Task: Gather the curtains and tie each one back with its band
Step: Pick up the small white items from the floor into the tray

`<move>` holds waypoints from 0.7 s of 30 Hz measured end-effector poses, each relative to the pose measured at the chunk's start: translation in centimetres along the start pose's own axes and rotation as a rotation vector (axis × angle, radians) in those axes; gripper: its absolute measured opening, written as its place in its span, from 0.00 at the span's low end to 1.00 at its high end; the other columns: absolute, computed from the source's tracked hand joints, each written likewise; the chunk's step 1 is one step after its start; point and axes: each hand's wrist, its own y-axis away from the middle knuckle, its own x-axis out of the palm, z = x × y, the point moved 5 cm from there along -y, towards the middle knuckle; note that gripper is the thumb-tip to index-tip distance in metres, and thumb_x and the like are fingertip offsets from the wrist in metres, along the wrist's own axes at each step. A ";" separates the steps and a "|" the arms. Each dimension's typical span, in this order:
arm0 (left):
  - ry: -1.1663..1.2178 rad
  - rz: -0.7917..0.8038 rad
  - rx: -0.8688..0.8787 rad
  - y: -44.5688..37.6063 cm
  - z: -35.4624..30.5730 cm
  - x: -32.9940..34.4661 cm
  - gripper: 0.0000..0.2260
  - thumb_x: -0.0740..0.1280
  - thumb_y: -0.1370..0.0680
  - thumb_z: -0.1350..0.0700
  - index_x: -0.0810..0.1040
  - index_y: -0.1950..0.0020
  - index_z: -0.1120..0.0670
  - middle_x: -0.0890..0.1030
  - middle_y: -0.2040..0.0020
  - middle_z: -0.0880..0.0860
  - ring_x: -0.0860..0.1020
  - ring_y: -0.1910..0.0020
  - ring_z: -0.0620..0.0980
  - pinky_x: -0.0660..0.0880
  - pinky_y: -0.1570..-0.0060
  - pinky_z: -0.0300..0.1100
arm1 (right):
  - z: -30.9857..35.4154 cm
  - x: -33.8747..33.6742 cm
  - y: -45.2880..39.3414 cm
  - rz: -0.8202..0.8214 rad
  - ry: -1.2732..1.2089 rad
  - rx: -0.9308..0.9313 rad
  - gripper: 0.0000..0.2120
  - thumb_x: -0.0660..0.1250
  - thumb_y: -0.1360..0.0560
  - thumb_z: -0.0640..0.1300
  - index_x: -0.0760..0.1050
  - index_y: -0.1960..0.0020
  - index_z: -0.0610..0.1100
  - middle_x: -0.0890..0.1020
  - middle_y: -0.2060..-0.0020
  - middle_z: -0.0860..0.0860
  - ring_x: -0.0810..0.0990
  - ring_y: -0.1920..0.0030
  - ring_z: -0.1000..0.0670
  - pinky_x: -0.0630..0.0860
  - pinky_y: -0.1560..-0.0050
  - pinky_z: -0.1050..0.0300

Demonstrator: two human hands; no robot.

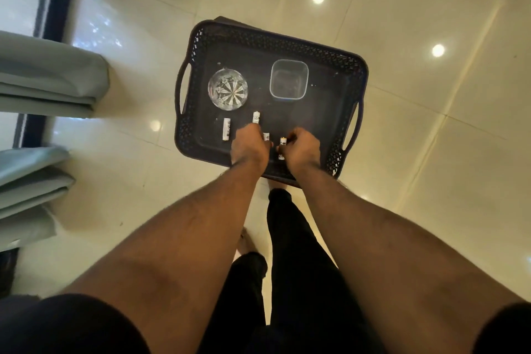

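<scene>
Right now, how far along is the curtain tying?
Nothing looks tied: the curtains at the left hang in loose folds, no band visible. Both hands are busy elsewhere; the left hand and right hand handle small white rolls on a dark tray. Gathering and tying remain.
</scene>
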 end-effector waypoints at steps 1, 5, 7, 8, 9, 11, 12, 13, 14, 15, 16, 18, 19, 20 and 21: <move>-0.003 -0.004 0.007 0.0 0.1 0.0 0.10 0.73 0.26 0.54 0.80 0.49 0.57 0.82 0.49 0.59 0.81 0.49 0.59 0.78 0.50 0.49 | 0.0 0.1 0.1 -0.006 -0.006 0.007 0.07 0.72 0.28 0.40 0.78 0.51 0.45 0.83 0.53 0.45 0.81 0.54 0.46 0.80 0.52 0.51; 0.011 -0.041 0.031 0.9 0.8 -1.2 0.11 0.72 0.25 0.51 0.81 0.48 0.57 0.83 0.50 0.58 0.82 0.50 0.59 0.79 0.51 0.49 | 0.6 -0.6 1.4 -0.020 0.032 -0.061 0.07 0.71 0.28 0.40 0.78 0.50 0.45 0.83 0.53 0.46 0.81 0.53 0.45 0.78 0.53 0.54; 0.075 -0.087 0.053 2.1 1.9 -2.9 0.09 0.71 0.25 0.51 0.81 0.50 0.56 0.83 0.52 0.57 0.82 0.53 0.58 0.79 0.53 0.48 | 1.5 -1.2 3.0 -0.051 0.120 -0.158 0.07 0.68 0.27 0.38 0.78 0.49 0.43 0.83 0.52 0.43 0.81 0.52 0.43 0.78 0.52 0.50; 0.121 -0.119 0.073 3.0 2.6 -3.9 0.08 0.70 0.24 0.52 0.81 0.53 0.56 0.83 0.54 0.56 0.81 0.55 0.56 0.78 0.56 0.46 | 2.1 -1.4 4.0 -0.067 0.174 -0.224 0.06 0.66 0.27 0.37 0.77 0.50 0.41 0.82 0.53 0.42 0.80 0.52 0.41 0.77 0.53 0.50; 0.166 -0.155 0.093 4.0 3.5 -4.9 0.07 0.70 0.24 0.52 0.80 0.56 0.56 0.82 0.57 0.55 0.80 0.58 0.55 0.76 0.60 0.44 | 2.7 -1.5 5.1 -0.082 0.219 -0.286 0.05 0.65 0.27 0.36 0.76 0.51 0.40 0.81 0.53 0.41 0.79 0.52 0.40 0.76 0.54 0.49; 0.282 -0.242 0.104 7.2 7.0 -7.0 0.08 0.69 0.23 0.54 0.76 0.61 0.54 0.79 0.62 0.51 0.78 0.62 0.51 0.70 0.65 0.41 | 4.2 -0.7 8.3 -0.086 0.313 -0.397 0.05 0.66 0.26 0.37 0.76 0.51 0.41 0.80 0.51 0.42 0.78 0.51 0.41 0.75 0.53 0.49; 0.333 -0.285 0.089 8.9 9.5 -7.9 0.09 0.69 0.23 0.54 0.76 0.62 0.54 0.78 0.64 0.51 0.77 0.64 0.50 0.69 0.66 0.41 | 5.0 0.3 10.2 -0.071 0.371 -0.452 0.06 0.67 0.26 0.38 0.76 0.49 0.41 0.79 0.50 0.43 0.77 0.50 0.42 0.75 0.51 0.48; 0.368 -0.316 0.064 10.6 12.1 -8.6 0.08 0.69 0.23 0.55 0.76 0.61 0.54 0.78 0.64 0.51 0.76 0.65 0.50 0.69 0.67 0.40 | 5.7 1.6 12.1 -0.046 0.428 -0.503 0.08 0.67 0.26 0.38 0.75 0.47 0.41 0.78 0.49 0.43 0.76 0.48 0.42 0.74 0.49 0.48; 0.392 -0.329 0.027 12.1 14.6 -9.0 0.08 0.68 0.23 0.56 0.77 0.61 0.55 0.78 0.65 0.51 0.76 0.66 0.50 0.69 0.69 0.39 | 6.2 3.0 13.7 -0.014 0.471 -0.544 0.09 0.67 0.26 0.37 0.75 0.46 0.41 0.77 0.48 0.43 0.76 0.46 0.41 0.73 0.47 0.48; 0.420 -0.351 -0.019 14.0 18.0 -9.4 0.07 0.67 0.23 0.56 0.77 0.61 0.56 0.78 0.65 0.51 0.75 0.66 0.51 0.69 0.71 0.39 | 6.7 5.1 16.0 0.032 0.517 -0.592 0.11 0.66 0.26 0.37 0.75 0.44 0.41 0.77 0.47 0.42 0.76 0.45 0.41 0.73 0.46 0.49; 0.434 -0.364 -0.062 15.8 21.3 -9.6 0.07 0.67 0.23 0.57 0.78 0.60 0.57 0.78 0.65 0.52 0.76 0.66 0.53 0.70 0.70 0.41 | 7.1 7.3 18.2 0.072 0.563 -0.634 0.13 0.65 0.26 0.36 0.75 0.42 0.41 0.76 0.46 0.42 0.76 0.45 0.40 0.73 0.45 0.49; 0.438 -0.383 -0.141 19.3 28.8 -9.5 0.06 0.65 0.24 0.58 0.79 0.58 0.58 0.81 0.60 0.56 0.78 0.61 0.57 0.74 0.65 0.45 | 7.7 12.7 23.3 0.148 0.670 -0.721 0.15 0.65 0.26 0.37 0.74 0.40 0.42 0.76 0.44 0.42 0.76 0.43 0.40 0.73 0.44 0.48; 0.435 -0.381 -0.174 20.6 31.9 -9.3 0.05 0.64 0.24 0.59 0.79 0.56 0.58 0.81 0.57 0.57 0.79 0.59 0.59 0.74 0.63 0.46 | 7.7 15.1 25.3 0.183 0.728 -0.763 0.16 0.65 0.26 0.37 0.74 0.39 0.42 0.77 0.43 0.42 0.76 0.43 0.40 0.73 0.43 0.48; 0.440 -0.387 -0.221 22.5 36.1 -9.0 0.05 0.63 0.24 0.60 0.79 0.55 0.57 0.82 0.56 0.57 0.79 0.57 0.59 0.74 0.63 0.45 | 7.6 18.7 28.2 0.232 0.799 -0.821 0.16 0.65 0.26 0.37 0.74 0.38 0.42 0.77 0.43 0.42 0.76 0.42 0.40 0.73 0.43 0.48; 0.447 -0.388 -0.261 24.3 39.9 -8.5 0.06 0.63 0.24 0.61 0.79 0.53 0.57 0.81 0.54 0.57 0.79 0.56 0.59 0.73 0.62 0.44 | 7.3 21.8 30.6 0.271 0.864 -0.869 0.16 0.65 0.26 0.37 0.74 0.38 0.42 0.76 0.42 0.41 0.76 0.42 0.40 0.73 0.44 0.49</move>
